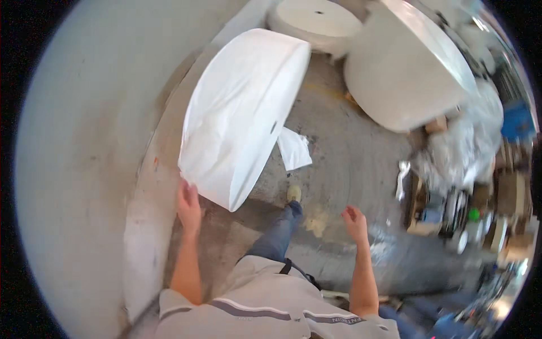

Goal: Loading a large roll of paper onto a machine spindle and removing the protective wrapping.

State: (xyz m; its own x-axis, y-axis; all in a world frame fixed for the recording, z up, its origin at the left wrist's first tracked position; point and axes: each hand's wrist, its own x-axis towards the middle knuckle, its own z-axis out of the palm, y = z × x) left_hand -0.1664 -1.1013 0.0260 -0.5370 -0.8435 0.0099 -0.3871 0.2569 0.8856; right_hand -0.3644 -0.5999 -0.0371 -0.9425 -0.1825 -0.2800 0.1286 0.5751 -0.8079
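Observation:
A big white roll of sheet material point(243, 113) stands on its side in front of me, its round end turned to the right with a small dark core slot. My left hand point(189, 206) is at the roll's near left corner, fingers stretched toward its edge; whether they touch it I cannot tell. Off to the right, my right hand point(354, 221) hangs in the air over the floor, loosely curled with fingers partly apart and nothing visible in it. A loose white flap of sheet point(294, 149) lies on the floor beside the roll.
Two more big white rolls, one lying flat point(316, 22) and one tilted point(395, 73), are farther off. A pale wall point(84, 169) runs along my left. At right are clear plastic wrap point(463, 147), boxes point(511, 195) and a white scrap point(402, 179) on the floor.

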